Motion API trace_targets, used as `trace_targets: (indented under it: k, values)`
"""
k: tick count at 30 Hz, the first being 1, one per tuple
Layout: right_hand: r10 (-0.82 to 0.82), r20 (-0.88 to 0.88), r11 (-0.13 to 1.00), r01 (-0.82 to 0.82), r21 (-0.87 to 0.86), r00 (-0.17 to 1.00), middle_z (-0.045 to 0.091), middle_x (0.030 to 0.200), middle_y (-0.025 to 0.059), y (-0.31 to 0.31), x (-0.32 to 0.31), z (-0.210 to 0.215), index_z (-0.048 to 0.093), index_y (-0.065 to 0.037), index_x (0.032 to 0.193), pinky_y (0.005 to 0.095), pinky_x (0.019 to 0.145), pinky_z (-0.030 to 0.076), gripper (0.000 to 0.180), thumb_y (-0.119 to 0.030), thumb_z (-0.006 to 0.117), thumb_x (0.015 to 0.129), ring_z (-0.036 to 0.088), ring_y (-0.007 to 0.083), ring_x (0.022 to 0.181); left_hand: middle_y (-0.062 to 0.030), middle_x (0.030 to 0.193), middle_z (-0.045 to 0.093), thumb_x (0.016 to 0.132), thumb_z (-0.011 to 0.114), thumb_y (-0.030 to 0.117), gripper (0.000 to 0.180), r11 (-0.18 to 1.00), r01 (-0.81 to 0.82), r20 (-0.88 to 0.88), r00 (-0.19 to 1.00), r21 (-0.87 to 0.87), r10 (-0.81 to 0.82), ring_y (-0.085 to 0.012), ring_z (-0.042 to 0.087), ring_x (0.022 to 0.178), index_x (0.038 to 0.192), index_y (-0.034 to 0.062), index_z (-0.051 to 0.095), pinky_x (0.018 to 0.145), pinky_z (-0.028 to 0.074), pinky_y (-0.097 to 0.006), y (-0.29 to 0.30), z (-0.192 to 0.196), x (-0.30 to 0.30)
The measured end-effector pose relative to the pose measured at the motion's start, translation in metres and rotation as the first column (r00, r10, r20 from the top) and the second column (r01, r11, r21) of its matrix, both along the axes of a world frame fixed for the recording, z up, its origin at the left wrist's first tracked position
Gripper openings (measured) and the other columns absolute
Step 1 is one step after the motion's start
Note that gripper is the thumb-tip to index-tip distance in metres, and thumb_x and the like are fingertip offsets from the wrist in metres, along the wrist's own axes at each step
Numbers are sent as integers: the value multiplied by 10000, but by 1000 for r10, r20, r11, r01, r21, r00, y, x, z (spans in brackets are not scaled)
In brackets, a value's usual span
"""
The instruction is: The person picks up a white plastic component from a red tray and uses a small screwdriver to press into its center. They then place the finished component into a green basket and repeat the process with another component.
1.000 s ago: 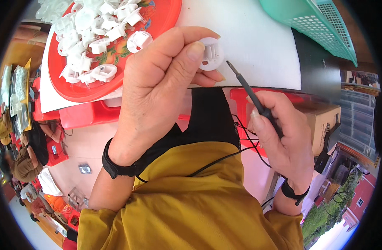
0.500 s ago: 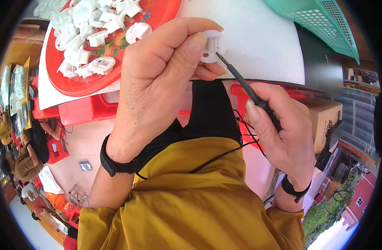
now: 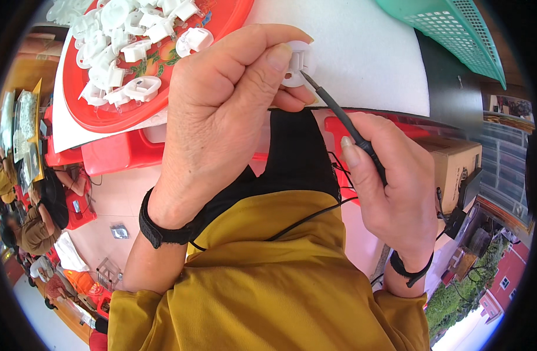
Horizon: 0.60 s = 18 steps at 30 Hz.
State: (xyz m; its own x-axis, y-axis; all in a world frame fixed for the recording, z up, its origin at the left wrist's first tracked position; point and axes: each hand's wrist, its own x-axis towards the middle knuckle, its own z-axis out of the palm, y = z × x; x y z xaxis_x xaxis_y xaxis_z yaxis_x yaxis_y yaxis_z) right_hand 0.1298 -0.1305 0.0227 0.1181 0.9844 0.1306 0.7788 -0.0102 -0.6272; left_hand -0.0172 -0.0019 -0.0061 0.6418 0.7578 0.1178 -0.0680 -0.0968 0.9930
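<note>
Near the table's front edge, my left hand pinches a small round white plastic part between thumb and index finger. This part has a raised slotted middle and a small hole. My right hand grips a slim dark pen-like tool with a thin pointed tip; its exact kind I cannot tell. The tip is at the slotted middle of the part, and whether it presses in is too small to see. My fingers hide the left side of the part and the tool's rear end.
A red tray with a pile of similar white parts stands at the left on the white tabletop. A green perforated basket lies at the far right. Below are red stools, a cardboard box and black cables.
My right hand has shifted slightly left, and the tool's tip has moved a little left and up on the part. My left hand holds almost still.
</note>
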Motion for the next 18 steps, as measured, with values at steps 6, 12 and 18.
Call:
trace_targets:
  k: [6, 12, 18]
  values:
    - [-18, -12, 1000, 18, -17, 1000, 627, 816, 129, 0, -6, 1, 585, 42, 1067, 288, 616, 466, 191, -24, 570, 889, 601, 216, 665, -80, 926, 655, 988, 472, 140, 276, 1000, -4, -1, 1000, -13, 4, -117, 651, 776, 1164, -32, 596, 688, 535, -203, 0, 0, 0]
    - [21, -11, 1000, -21, 6, 1000, 622, 840, 149, 2, -6, 2, 577, 64, 1087, 290, 608, 470, 206, -25, 551, 903, 604, 218, 662, -77, 940, 654, 987, 473, 132, 271, 1000, -8, -18, 1000, 7, 8, -115, 651, 775, 1168, -30, 594, 685, 533, -199, 0, 1, 0]
    - [21, -52, 994, -27, -102, 998, 606, 817, 150, 4, -6, 8, 568, 72, 1096, 291, 605, 471, 216, -39, 540, 913, 603, 216, 656, -78, 950, 659, 985, 475, 129, 263, 1000, -25, -62, 998, 7, 25, -110, 656, 768, 1158, -25, 600, 686, 532, -196, -2, 2, 2]
